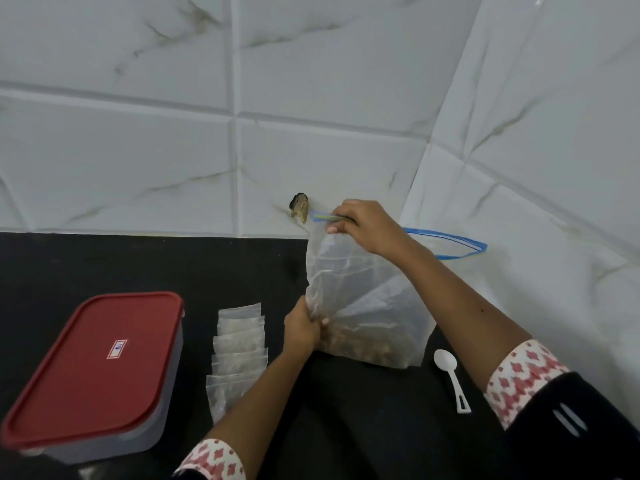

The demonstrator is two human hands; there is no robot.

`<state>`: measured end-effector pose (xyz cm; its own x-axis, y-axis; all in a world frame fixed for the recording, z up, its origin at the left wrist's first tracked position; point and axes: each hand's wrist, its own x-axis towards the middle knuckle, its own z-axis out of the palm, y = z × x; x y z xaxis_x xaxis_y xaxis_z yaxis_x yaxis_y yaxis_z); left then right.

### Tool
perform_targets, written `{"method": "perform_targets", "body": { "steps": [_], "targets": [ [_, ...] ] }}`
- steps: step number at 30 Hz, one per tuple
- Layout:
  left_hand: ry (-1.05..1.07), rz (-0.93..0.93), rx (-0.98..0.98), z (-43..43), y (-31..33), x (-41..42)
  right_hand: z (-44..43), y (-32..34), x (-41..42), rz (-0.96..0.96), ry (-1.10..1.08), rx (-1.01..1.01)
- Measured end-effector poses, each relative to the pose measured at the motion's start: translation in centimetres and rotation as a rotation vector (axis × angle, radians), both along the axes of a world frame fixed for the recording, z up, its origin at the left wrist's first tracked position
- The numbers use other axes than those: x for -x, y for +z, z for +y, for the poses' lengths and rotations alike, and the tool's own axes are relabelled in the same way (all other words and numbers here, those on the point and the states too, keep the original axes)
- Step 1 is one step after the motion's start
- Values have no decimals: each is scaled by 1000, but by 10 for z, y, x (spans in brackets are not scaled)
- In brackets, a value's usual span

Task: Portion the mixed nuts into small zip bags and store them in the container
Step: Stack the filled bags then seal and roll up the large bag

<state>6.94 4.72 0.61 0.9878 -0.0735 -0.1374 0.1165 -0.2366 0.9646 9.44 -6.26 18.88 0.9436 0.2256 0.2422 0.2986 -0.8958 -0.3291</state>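
A large clear zip bag (367, 292) with mixed nuts (360, 346) in its bottom stands upright on the black counter (145, 265). My right hand (363, 225) pinches the blue-green zip strip at the bag's top left. My left hand (304, 329) grips the bag's lower left side, just above the nuts. The bag's mouth gapes open toward the right. Several small zip bags (239, 351), filled and overlapping in a column, lie left of my left hand. The container (93, 375), grey with a red lid shut on it, sits at the left.
A white plastic spoon (450, 379) lies on the counter right of the large bag. White marble-look tiled walls (242, 133) close the counter at the back and right. A dark, damaged patch (299, 206) marks the back wall just above the counter.
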Motion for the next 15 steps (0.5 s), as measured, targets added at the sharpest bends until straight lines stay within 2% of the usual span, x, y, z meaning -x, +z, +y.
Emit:
{"method": "perform_targets", "body": {
  "steps": [5, 7, 8, 11, 13, 15],
  "targets": [
    [12, 27, -110, -1, 4, -3, -3, 15, 6, 6, 0, -213],
    [-32, 99, -54, 0, 17, -5, -5, 15, 7, 29, 8, -207],
    [-77, 96, 44, 0, 28, -6, -7, 14, 7, 44, 7, -195],
    [-108, -102, 323, 3, 75, -11, -16, 15, 8, 94, -2, -135],
    [-86, -244, 350, 4, 104, -20, -19, 16, 10, 95, 11, -128],
    [-122, -349, 294, 3, 127, -27, -25, 21, 15, 97, -2, -183]
  ]
}}
